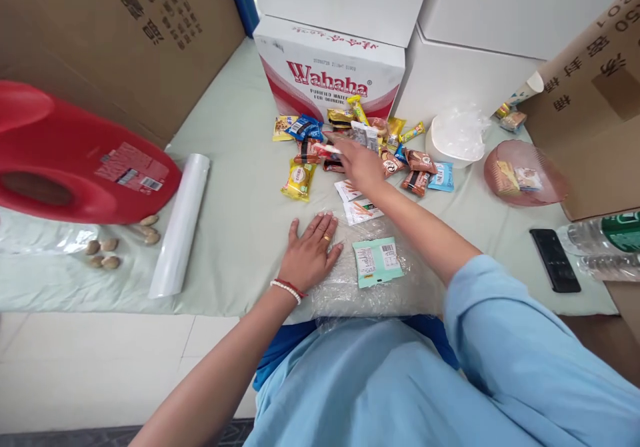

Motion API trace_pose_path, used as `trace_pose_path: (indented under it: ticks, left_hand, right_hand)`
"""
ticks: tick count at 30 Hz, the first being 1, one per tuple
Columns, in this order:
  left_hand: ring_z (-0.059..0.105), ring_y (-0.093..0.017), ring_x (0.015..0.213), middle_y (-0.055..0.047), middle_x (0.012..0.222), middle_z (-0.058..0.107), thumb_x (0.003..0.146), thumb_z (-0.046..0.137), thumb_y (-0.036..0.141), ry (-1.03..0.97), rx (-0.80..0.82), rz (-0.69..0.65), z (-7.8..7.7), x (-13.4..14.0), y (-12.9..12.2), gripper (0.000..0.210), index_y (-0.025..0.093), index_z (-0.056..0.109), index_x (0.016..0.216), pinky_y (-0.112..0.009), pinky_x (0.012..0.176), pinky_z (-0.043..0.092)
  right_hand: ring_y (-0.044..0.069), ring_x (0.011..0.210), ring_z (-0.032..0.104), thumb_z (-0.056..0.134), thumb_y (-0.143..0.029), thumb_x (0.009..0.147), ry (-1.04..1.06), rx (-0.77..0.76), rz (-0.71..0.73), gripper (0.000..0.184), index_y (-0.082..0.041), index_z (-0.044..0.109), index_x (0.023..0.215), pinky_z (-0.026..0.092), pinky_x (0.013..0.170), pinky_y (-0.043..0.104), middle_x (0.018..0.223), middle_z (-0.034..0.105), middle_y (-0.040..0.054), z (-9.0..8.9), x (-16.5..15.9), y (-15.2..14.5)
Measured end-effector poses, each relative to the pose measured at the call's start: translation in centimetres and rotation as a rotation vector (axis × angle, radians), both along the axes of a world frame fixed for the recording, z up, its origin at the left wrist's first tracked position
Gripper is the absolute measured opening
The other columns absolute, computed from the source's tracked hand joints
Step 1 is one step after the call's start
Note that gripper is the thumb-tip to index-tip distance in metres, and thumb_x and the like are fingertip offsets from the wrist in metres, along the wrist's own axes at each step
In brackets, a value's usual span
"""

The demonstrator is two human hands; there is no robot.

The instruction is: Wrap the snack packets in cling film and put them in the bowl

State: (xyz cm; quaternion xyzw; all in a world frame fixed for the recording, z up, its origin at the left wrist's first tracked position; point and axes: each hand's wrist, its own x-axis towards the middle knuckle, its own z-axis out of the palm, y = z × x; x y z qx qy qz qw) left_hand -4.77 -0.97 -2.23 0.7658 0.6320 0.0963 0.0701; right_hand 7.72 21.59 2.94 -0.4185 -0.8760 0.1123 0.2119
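My left hand [309,254] lies flat on the cloth, fingers spread, at the edge of a crinkled clear plastic sheet [330,297]. A mint-green snack packet [379,262] rests on that sheet to its right. My right hand [359,165] reaches over the pile of wrapped snacks, its fingers closed around the end of a small red-and-white packet [326,149]. Around it lie brown wrapped snacks [420,161], a blue packet [305,128] and a yellow packet [299,180]. Two white stick-shaped packets [362,211] lie below my right wrist.
Behind the pile stands a Wahaha carton [333,67]. At left are a red jug [85,160], a white roll [181,226] and several walnuts [103,254]. At right sit a white bowl [443,147], a pink bowl [547,184], a phone [555,260] and bottles [595,234].
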Motion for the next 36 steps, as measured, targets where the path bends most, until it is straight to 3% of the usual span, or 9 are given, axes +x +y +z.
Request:
trace_pose_path:
  ticks: [5, 9, 12, 14, 18, 21, 24, 31, 36]
  left_hand:
    - [0.033, -0.031, 0.160, -0.012, 0.171, 0.035, 0.109, 0.032, 0.047, -0.031, 0.001, -0.001, -0.1, -0.2, 0.0, 0.063, 0.024, 0.028, 0.168, -0.069, 0.130, 0.009]
    - [0.033, -0.032, 0.160, -0.012, 0.171, 0.035, 0.109, 0.032, 0.046, -0.041, -0.002, -0.002, 0.0, -0.2, 0.0, 0.063, 0.024, 0.028, 0.168, -0.069, 0.130, 0.007]
    - [0.033, -0.031, 0.160, -0.012, 0.171, 0.035, 0.109, 0.032, 0.046, -0.039, -0.010, -0.001, 0.2, 0.0, 0.0, 0.063, 0.024, 0.030, 0.167, -0.068, 0.131, 0.007]
    - [0.033, -0.031, 0.160, -0.011, 0.171, 0.035, 0.109, 0.031, 0.047, -0.033, -0.013, 0.005, 0.3, 0.0, 0.0, 0.062, 0.024, 0.031, 0.167, -0.067, 0.131, 0.007]
    - [0.034, -0.030, 0.160, -0.011, 0.171, 0.035, 0.109, 0.030, 0.048, -0.015, -0.019, 0.013, 0.3, 0.1, 0.1, 0.062, 0.023, 0.033, 0.166, -0.066, 0.131, 0.004]
    - [0.033, -0.030, 0.160, -0.011, 0.172, 0.035, 0.109, 0.030, 0.048, -0.008, -0.023, 0.013, 0.2, 0.1, 0.1, 0.063, 0.021, 0.034, 0.166, -0.066, 0.131, 0.004]
    - [0.034, -0.030, 0.159, -0.012, 0.171, 0.035, 0.109, 0.030, 0.048, -0.007, -0.020, 0.017, 0.2, 0.1, 0.0, 0.063, 0.021, 0.033, 0.166, -0.066, 0.131, 0.005]
    - [0.035, -0.030, 0.159, -0.013, 0.171, 0.035, 0.109, 0.030, 0.048, 0.011, -0.015, 0.001, 0.1, 0.1, 0.1, 0.063, 0.024, 0.030, 0.167, -0.066, 0.130, 0.008]
    - [0.034, -0.029, 0.160, -0.012, 0.172, 0.034, 0.109, 0.030, 0.049, 0.000, -0.020, 0.008, 0.1, 0.1, 0.1, 0.063, 0.023, 0.031, 0.167, -0.065, 0.131, 0.006]
  right_hand:
    - [0.017, 0.067, 0.061, 0.062, -0.049, 0.099, 0.663, -0.348, -0.209, 0.029, -0.022, 0.073, 0.100, 0.055, 0.061, 0.028, 0.072, 0.062, -0.0004, -0.7, 10.2, -4.2]
    - [0.013, 0.058, 0.055, 0.074, -0.056, 0.089, 0.889, -0.523, -0.414, 0.035, -0.022, 0.074, 0.099, 0.051, 0.051, 0.024, 0.070, 0.060, -0.0029, -1.3, 17.4, -8.4]
    - [0.019, 0.092, 0.071, 0.066, -0.040, 0.096, 0.689, -0.283, -0.369, 0.025, -0.026, 0.078, 0.112, 0.063, 0.085, 0.038, 0.108, 0.076, 0.0044, -1.9, 20.7, -10.5]
    - [0.025, 0.119, 0.068, 0.061, -0.025, 0.094, 0.432, -0.181, -0.208, 0.029, -0.029, 0.080, 0.115, 0.055, 0.107, 0.049, 0.132, 0.073, 0.0057, -2.4, 22.2, -11.1]
    - [0.029, 0.134, 0.059, 0.054, -0.010, 0.083, 0.170, -0.111, -0.122, 0.040, -0.029, 0.083, 0.103, 0.046, 0.115, 0.056, 0.134, 0.073, 0.0062, -2.4, 23.3, -10.5]
    - [0.029, 0.123, 0.063, 0.052, -0.009, 0.085, 0.158, -0.014, -0.174, 0.037, -0.025, 0.081, 0.102, 0.048, 0.110, 0.053, 0.123, 0.076, 0.0083, -0.9, 21.0, -8.6]
    - [0.028, 0.108, 0.066, 0.049, -0.011, 0.092, 0.065, -0.011, -0.017, 0.035, -0.022, 0.078, 0.109, 0.049, 0.104, 0.048, 0.110, 0.077, 0.0094, 0.9, 15.1, -6.0]
    - [0.035, 0.147, 0.041, 0.060, -0.022, 0.098, -0.259, 0.079, 0.143, 0.045, -0.011, 0.059, 0.142, 0.029, 0.122, 0.057, 0.145, 0.063, 0.0180, 0.7, -0.7, 0.5]
    - [0.034, 0.136, 0.054, 0.043, -0.013, 0.103, -0.362, 0.099, 0.163, 0.034, -0.007, 0.071, 0.122, 0.031, 0.122, 0.058, 0.129, 0.073, 0.0182, 1.0, -1.7, 2.7]
